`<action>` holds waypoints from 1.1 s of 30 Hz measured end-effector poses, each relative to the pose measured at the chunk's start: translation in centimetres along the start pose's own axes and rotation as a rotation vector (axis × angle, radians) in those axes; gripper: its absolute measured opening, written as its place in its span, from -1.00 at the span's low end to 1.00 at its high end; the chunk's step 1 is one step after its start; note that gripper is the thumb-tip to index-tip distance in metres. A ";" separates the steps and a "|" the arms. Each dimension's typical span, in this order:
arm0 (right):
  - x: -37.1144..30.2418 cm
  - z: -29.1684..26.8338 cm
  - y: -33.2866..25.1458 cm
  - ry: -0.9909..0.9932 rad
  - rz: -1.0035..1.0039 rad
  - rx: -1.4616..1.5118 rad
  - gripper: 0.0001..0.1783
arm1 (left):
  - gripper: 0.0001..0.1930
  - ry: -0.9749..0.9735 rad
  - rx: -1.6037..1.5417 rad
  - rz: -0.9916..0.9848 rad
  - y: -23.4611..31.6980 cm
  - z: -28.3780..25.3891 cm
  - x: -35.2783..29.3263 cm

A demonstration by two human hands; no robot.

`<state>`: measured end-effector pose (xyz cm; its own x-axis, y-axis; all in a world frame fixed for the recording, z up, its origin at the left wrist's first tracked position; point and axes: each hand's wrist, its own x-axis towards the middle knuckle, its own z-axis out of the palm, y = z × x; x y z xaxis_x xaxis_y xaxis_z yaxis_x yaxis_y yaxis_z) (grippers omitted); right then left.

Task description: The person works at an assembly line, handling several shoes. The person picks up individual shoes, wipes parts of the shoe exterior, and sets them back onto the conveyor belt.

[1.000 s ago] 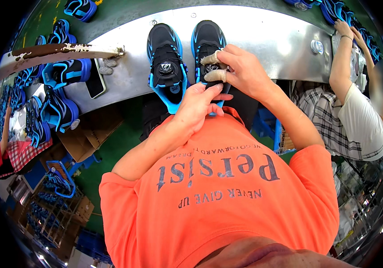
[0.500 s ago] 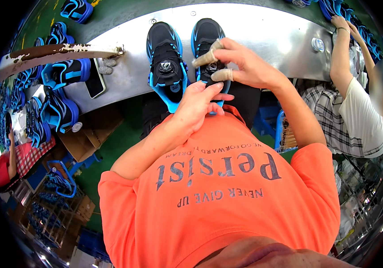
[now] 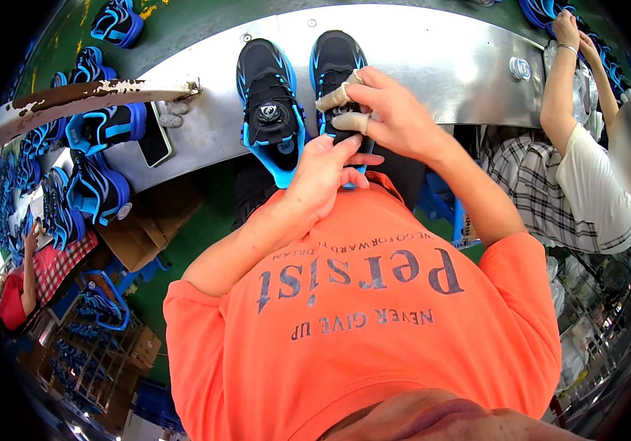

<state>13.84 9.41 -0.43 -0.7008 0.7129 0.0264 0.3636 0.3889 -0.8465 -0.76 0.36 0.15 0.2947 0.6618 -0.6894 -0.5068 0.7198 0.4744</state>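
Observation:
Two black sneakers with bright blue trim stand side by side in front of me, toes away. The left sneaker (image 3: 267, 95) shows a round lacing dial on its tongue; nothing touches it. On the right sneaker (image 3: 335, 59), my right hand (image 3: 396, 117) has its fingers closed around the dial area. Pale finger cots cover several of its fingertips, and they partly hide the dial. My left hand (image 3: 323, 173) pinches the same sneaker at its tongue and collar, thumb forward. That sneaker's opening is mostly hidden behind the left hand.
A metal bench (image 3: 433, 66) curves across the front. At left are a rusty, paint-chipped bar (image 3: 95, 94), a phone (image 3: 155, 140), small grey lumps (image 3: 173, 114) and several more sneakers (image 3: 98, 184). A co-worker in a white top (image 3: 594, 184) sits at right; another person is at far left.
My right hand's fingers have closed in around the right sneaker's dial. My left hand stays almost where it was. The far-left person's arm has shifted.

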 end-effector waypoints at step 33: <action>-2.1 -0.6 3.2 0.017 0.006 0.314 -0.29 | -0.61 -0.007 1.623 0.832 6.5 -1.8 0.9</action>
<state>16.84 9.53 -2.84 -0.6880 0.7252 0.0275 0.1584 0.1870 -0.9695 -5.29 5.27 1.60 0.4102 0.9117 -0.0227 0.6917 -0.2948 0.6593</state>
